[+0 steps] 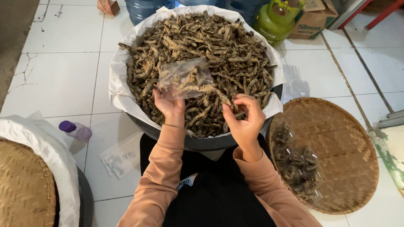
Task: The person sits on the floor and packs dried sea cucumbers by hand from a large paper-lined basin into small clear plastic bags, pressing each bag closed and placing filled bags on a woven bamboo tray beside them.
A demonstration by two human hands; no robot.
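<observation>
Where the tiled floor (63,80) carries it, a paper-lined basin (122,98) heaped with dried brown strips (210,46) sits before the person; a woven tray (336,147) with filled bags (296,164) lies at the right. The left hand (170,105) pinches a clear bag (185,77) at its mouth, over the heap. The right hand (244,120), fingers curled shut, grips a few strips beside it. Holding the mouth wide and feeding small pinches would likely avoid spills.
</observation>
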